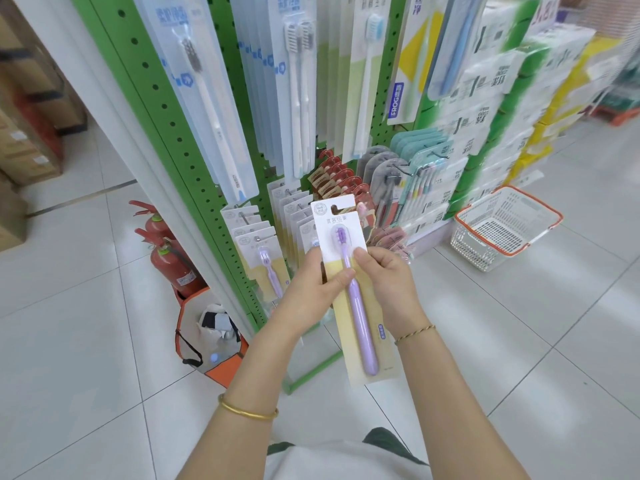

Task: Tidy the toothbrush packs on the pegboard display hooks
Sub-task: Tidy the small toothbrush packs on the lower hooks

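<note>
A white and cream card pack with a purple toothbrush (358,317) is held upright in front of the green pegboard (162,98). My left hand (313,285) grips its left edge, thumb across the front. My right hand (389,282) grips the right edge, thumb on the brush. Matching purple packs (263,261) hang on the lowest left hook. More white packs (294,216) hang behind the held one. Long pale toothbrush packs (207,109) fill the upper hooks.
Two red fire extinguishers (173,258) stand on the floor left of the rack, with an orange bag (207,337) beside them. A white and orange shopping basket (502,226) sits on the tiles at right. Stacked tissue packs (502,109) rise behind it.
</note>
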Action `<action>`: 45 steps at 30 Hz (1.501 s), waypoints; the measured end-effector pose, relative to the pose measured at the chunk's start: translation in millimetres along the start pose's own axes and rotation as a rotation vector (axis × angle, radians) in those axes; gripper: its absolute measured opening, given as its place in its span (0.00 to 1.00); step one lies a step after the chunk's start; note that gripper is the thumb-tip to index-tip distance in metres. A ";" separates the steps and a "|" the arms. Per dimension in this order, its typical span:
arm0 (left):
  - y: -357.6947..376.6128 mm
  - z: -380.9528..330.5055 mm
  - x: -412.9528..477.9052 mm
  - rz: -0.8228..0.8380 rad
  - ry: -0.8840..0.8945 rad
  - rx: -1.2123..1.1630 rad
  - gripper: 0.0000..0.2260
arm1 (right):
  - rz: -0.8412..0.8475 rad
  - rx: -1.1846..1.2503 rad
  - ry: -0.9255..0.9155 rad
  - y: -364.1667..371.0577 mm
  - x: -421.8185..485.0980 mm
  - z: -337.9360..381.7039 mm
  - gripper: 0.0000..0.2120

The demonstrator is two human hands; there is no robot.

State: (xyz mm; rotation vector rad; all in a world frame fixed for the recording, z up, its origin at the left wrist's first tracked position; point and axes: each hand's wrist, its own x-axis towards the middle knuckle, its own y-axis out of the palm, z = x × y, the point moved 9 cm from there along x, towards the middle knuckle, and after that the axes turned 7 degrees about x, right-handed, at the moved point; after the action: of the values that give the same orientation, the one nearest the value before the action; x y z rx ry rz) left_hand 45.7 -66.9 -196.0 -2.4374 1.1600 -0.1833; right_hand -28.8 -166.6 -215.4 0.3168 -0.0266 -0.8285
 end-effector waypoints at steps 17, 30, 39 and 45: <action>41.7 -20.2 -27.8 0.355 0.147 0.489 0.30 | -0.570 0.561 0.182 -68.9 -6.6 -28.6 0.08; 45.5 -16.0 -25.8 0.373 0.030 0.429 0.25 | -0.282 0.950 0.293 -32.6 0.7 -21.4 0.21; 40.1 -18.7 -23.1 0.422 -0.014 0.224 0.17 | -0.265 0.787 0.310 -40.9 4.8 -23.1 0.20; 42.2 -9.8 -17.0 0.433 -0.035 0.294 0.13 | -0.247 0.689 0.324 -44.5 5.1 -24.8 0.10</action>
State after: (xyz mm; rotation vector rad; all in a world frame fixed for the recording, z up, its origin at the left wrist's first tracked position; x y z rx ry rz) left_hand 2.0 -80.6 -204.5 -1.8830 1.4942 -0.1628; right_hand -53.7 -191.9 -252.3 1.1186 0.0321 -0.9876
